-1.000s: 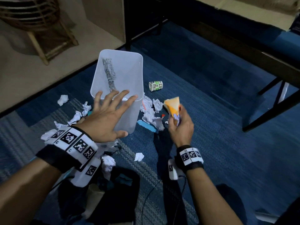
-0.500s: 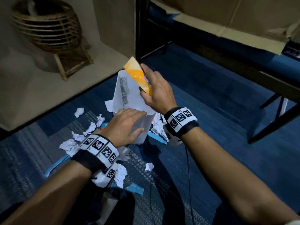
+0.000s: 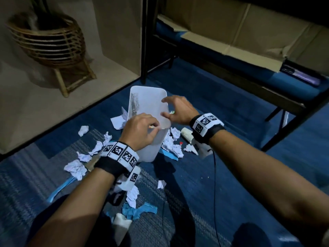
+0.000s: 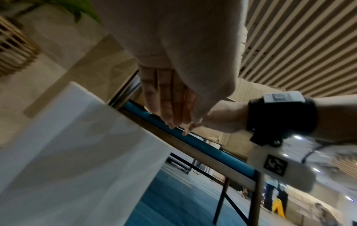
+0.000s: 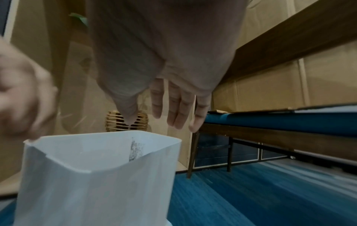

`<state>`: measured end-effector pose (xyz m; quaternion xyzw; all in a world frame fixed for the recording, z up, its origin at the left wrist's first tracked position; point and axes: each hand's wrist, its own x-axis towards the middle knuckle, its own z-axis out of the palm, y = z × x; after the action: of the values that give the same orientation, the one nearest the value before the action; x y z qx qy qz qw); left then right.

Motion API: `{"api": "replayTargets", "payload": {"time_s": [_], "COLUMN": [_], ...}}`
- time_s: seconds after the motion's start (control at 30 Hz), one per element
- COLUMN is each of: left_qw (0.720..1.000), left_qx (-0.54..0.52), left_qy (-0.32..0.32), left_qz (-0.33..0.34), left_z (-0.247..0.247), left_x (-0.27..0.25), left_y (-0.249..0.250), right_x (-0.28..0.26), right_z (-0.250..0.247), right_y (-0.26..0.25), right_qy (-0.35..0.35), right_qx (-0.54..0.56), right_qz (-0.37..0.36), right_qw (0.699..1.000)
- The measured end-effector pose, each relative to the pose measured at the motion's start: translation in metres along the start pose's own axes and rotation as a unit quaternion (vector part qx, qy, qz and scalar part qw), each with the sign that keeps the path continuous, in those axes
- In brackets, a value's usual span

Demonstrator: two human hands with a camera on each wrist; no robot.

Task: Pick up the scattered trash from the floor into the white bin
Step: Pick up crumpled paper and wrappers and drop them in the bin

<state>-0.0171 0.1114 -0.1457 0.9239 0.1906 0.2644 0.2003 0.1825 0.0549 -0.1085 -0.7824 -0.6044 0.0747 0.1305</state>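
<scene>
head view: drop step at the bin, hands free, next pick pending

nearest: blue scraps (image 3: pixel 140 210) and crumpled paper (image 3: pixel 132 194) on the floor by the knees. left hand (image 3: pixel 142 132) rests on the near rim of the white bin (image 3: pixel 151 145), fingers curled at the edge, seems to steady it; can't tell if it pinches anything. right hand (image 3: pixel 178 110) hovers over the right rim, fingers spread, holding nothing. judgement: a release looks just finished; next move is reaching down for another piece. paper wads (image 3: pixel 173 145) crowd both sides of the bin. open carpet to the right; bench legs (image 3: pixel 292 120) and wicker stand (image 3: pixel 51 43) bound the far side.
</scene>
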Motion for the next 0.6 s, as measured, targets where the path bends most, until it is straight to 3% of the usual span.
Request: {"api": "replayTargets", "payload": {"time_s": [0.17, 0.33, 0.47, 0.6], "left_qw": [0.997, 0.985, 0.959, 0.928], "left_qx": [0.003, -0.055, -0.046, 0.0], "left_qy": [-0.081, -0.16, -0.263, -0.325], "left_qz": [0.017, -0.021, -0.098, -0.182], "left_z": [0.005, 0.036, 0.089, 0.151], "left_x": [0.017, 0.039, 0.035, 0.006], "left_y": [0.036, 0.069, 0.074, 0.05], "right_x": [-0.014, -0.027, -0.039, -0.062], "right_z": [-0.049, -0.079, -0.09, -0.06], "right_y": [0.017, 0.045, 0.075, 0.132], "right_qy": [-0.022, -0.053, -0.105, -0.138], "right_qx": [-0.052, -0.054, -0.071, -0.056], "right_qz": [-0.016, 0.012, 0.021, 0.022], "right_qw": [0.998, 0.997, 0.992, 0.989]}}
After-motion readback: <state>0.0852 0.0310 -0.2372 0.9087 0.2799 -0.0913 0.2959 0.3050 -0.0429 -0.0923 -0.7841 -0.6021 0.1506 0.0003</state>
